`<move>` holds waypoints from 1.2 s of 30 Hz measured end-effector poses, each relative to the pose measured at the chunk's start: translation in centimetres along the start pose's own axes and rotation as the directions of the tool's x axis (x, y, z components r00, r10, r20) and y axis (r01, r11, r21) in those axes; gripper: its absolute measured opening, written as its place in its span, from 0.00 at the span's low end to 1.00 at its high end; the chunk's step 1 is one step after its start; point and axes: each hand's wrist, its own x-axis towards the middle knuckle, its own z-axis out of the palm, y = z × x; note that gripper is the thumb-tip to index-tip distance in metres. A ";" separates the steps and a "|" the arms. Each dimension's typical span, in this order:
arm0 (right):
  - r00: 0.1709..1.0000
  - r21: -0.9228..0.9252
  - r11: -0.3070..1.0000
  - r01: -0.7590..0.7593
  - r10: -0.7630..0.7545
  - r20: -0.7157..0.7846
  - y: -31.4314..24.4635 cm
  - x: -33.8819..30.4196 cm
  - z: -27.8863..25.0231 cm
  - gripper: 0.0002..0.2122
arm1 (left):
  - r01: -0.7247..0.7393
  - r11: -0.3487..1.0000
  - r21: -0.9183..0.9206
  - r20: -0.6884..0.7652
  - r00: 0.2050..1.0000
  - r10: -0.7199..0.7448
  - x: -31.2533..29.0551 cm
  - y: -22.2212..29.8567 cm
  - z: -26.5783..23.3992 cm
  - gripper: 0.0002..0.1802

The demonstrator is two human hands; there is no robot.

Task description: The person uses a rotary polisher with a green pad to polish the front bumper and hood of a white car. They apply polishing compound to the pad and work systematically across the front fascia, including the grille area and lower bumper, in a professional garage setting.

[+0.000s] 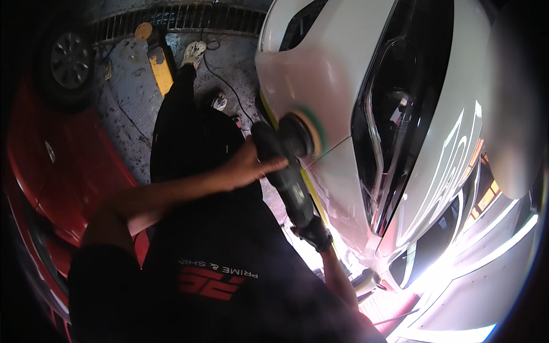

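Observation:
A black power polisher (293, 191) lies slantwise before me, its round green-and-tan pad (318, 132) against the painted front corner of a white car (311, 80). My left hand (251, 166) is closed around the polisher near its head, the thumb lying across the body. Lower down, my right hand (314, 231) grips the rear end of the tool; it looks dark, and most of its fingers are hard to make out. Just right of the pad is the car's long dark headlight (394, 126). Yellow tape (313, 191) runs along the panel's lower edge, partly hidden by the polisher.
On the left stands a red car (68, 166) with its wheel (70, 60) turned up toward the top. A yellow-and-black jack-like tool (161, 68) rests on the grey floor near my feet. A black cord (223, 80) trails there. Strong light glares at lower right (434, 280).

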 end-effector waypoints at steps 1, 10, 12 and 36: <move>0.990 -0.073 0.989 0.126 -0.130 -0.050 1.0 -1.3 -0.2 0.11 | -0.100 0.989 0.104 -0.062 0.992 0.107 -0.4 -0.8 1.8 0.49; 0.998 0.181 0.982 0.054 -0.049 -0.033 0.0 1.6 1.1 0.15 | -0.158 0.977 0.140 -0.323 0.926 0.196 0.7 -0.9 1.4 0.44; 0.996 0.116 0.993 0.019 -0.009 -0.089 -0.9 4.4 2.1 0.18 | -0.131 0.981 0.144 -0.374 0.911 0.177 2.1 -1.9 -1.1 0.43; 0.931 0.625 0.696 0.355 -0.203 -0.302 -22.2 10.3 1.1 0.23 | -0.193 0.672 0.715 -0.264 0.815 0.515 5.6 22.6 -8.2 0.62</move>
